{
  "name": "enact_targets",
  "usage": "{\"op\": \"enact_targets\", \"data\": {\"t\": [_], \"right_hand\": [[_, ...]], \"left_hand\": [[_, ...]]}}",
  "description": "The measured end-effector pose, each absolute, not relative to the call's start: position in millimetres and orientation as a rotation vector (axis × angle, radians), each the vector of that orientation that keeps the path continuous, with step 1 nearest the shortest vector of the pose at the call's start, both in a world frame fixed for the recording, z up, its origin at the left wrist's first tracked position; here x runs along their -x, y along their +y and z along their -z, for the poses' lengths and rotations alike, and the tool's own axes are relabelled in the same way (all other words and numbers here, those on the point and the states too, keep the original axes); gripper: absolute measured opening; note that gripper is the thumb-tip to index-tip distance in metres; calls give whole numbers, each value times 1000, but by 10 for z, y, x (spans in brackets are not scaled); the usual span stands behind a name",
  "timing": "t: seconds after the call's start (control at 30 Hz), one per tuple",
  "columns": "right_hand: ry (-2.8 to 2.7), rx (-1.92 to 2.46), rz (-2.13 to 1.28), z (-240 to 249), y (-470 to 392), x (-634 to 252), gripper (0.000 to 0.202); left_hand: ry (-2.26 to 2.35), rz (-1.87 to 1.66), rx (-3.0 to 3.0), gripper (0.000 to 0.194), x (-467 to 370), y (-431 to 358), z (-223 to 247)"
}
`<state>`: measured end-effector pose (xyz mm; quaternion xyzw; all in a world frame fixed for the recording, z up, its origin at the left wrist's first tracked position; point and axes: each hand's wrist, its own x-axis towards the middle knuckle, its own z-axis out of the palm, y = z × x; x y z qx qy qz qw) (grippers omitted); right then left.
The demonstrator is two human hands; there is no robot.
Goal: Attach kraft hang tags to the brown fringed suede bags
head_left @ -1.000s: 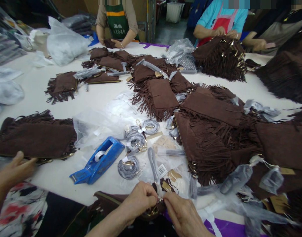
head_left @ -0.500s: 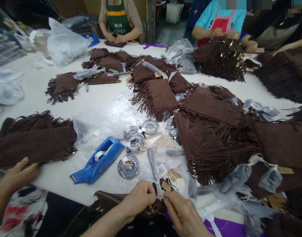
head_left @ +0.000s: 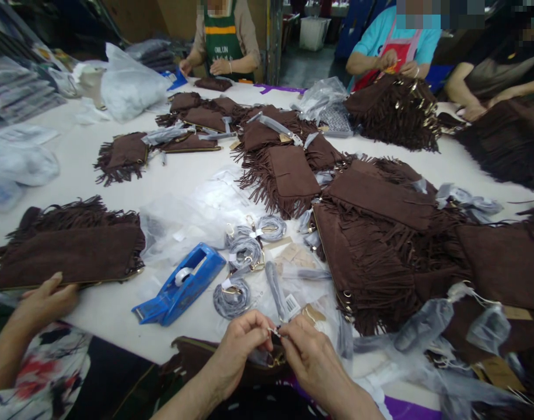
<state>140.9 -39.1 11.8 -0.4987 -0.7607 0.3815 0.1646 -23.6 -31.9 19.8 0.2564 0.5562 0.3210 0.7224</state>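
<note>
At the near table edge, my left hand (head_left: 244, 344) is closed with thumb and fingertips pinching a thin white string (head_left: 273, 331). My right hand (head_left: 316, 357) pinches the same string from the other side, and the fingertips almost meet. Under my hands lies a brown bag (head_left: 192, 357) with a zip and gold-coloured hardware, partly hidden by my wrists. Just beyond my fingers are a grey wrapped strap (head_left: 274, 286), a white barcode label (head_left: 292, 304) and a tan card tag (head_left: 314, 313).
Ahead lie a blue tape dispenser (head_left: 179, 286) and coiled grey straps (head_left: 232, 297). Brown fringed bags (head_left: 367, 251) are heaped to the right. A neighbour's hand (head_left: 52, 298) touches another brown bag (head_left: 74, 254) at left. Co-workers stand across the white table (head_left: 118, 224).
My hands have risen slightly and moved closer together, still pinching the string. The view has shifted a little left. Across the table, the green-aproned person's hands have moved apart from the bag.
</note>
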Motion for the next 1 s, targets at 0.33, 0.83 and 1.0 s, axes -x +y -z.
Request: {"op": "enact_targets", "data": {"t": [0.33,0.83,1.0], "right_hand": [[-1789,1465,-1383,19,-315,-1433,19],[-1999,1411,-917,28,-347,-1475,21],[-1821,1528,-1229,6,-357,-1674,24]], "left_hand": [[1237,-631,-524,26,200,-307,-157],[1452,-514,-742,12,-49,-222,-86],[1292,-642,-546,11,41,-217,-64]]}}
